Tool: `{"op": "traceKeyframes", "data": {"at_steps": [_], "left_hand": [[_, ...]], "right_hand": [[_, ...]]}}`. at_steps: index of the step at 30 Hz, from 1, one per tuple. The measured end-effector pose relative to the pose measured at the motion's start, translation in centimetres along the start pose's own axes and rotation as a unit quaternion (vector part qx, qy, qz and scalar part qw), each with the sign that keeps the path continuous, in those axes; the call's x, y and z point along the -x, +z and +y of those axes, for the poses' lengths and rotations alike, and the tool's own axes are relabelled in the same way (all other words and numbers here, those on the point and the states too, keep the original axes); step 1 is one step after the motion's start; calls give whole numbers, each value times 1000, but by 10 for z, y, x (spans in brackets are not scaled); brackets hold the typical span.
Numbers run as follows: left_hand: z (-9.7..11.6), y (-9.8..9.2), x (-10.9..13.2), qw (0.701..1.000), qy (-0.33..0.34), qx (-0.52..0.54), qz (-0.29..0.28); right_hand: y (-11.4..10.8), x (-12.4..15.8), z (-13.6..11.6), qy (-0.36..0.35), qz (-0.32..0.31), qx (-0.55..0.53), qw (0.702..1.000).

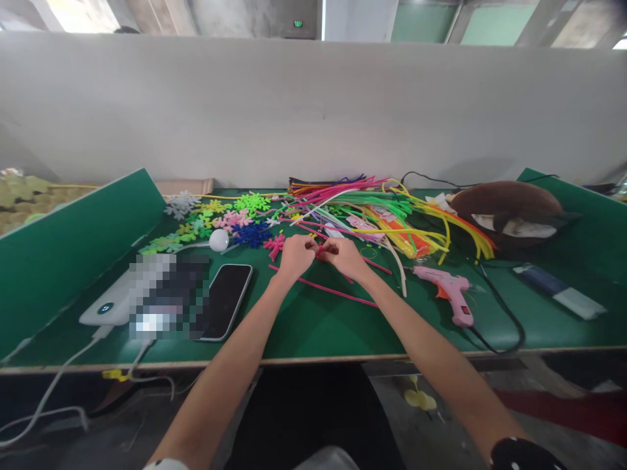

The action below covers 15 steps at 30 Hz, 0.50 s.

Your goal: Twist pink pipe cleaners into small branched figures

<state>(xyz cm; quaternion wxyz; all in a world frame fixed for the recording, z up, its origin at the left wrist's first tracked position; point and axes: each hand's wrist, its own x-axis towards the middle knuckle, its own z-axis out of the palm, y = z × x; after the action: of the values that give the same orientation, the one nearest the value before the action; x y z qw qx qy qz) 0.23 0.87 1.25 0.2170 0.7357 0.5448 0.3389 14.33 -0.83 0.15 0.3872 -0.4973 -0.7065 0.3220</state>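
Above the green table (323, 333), my left hand (298, 256) and my right hand (345, 256) meet, fingers pinched on a small red pipe-cleaner piece (321, 252) between them. Its exact shape is partly hidden by my fingertips. Just left of my left hand sits a pink snowflake shape (275, 247). A long pinkish-red pipe cleaner (337, 292) lies below my hands, and shorter lengths stick out near my right hand. Behind them is a spread heap of pipe cleaners, with a green bundle (386, 202) and yellow stems (431, 212).
Colored snowflakes, including a dark blue one (252, 234), lie at the back left near a white ball (219, 240). A phone (226, 300) and white power bank (120, 294) are left. At right are a pink glue gun (450, 294), its black cable and a brown round object (507, 205).
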Motion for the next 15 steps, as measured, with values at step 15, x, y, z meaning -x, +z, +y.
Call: {"op": "traceKeyframes", "data": {"at_steps": [15], "left_hand": [[-7, 4, -3, 979, 5, 204, -26]], "right_hand": [[-4, -5, 6, 30, 40, -146, 988]]}}
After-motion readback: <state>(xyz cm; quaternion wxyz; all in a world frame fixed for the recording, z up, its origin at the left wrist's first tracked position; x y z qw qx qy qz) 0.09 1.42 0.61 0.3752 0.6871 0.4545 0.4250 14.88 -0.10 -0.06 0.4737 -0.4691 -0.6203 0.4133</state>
